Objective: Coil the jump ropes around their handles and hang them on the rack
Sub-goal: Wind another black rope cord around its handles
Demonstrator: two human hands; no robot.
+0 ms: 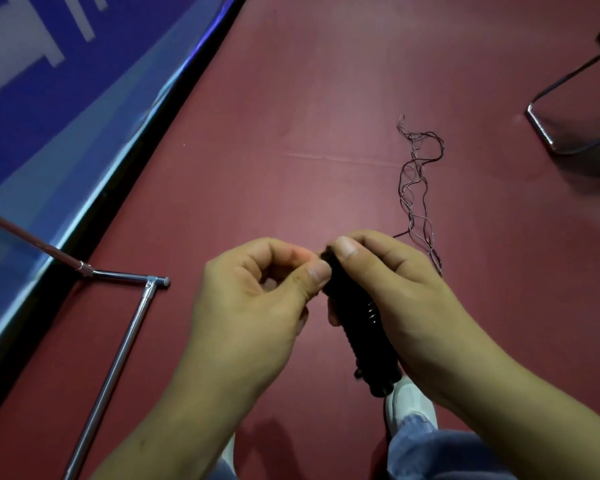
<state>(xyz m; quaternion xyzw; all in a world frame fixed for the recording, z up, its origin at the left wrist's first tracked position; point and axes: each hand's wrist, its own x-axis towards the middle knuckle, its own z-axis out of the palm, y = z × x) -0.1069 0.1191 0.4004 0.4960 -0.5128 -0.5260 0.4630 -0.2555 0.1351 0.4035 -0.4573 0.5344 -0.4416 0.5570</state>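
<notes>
Two hands on one bundle of black jump-rope handles (357, 327): right hand (395, 289) wraps round it, left hand (257, 299) pinches its top end. One thin wire rope (416, 188) lies tangled on red floor (291, 133) beyond the handles. One metal rack frame (118, 348) left of them, one white shoe (409, 400) just below.

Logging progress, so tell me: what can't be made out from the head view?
Head view:
- Top of the black handles: covered by thumbs of left hand and right hand; what the left hand pinches is unclear.
- Turns wound on: hidden by the right palm.
- Where the thin rope meets the handles: behind the right hand.
- The metal rack: cut off by left and bottom edges.
</notes>
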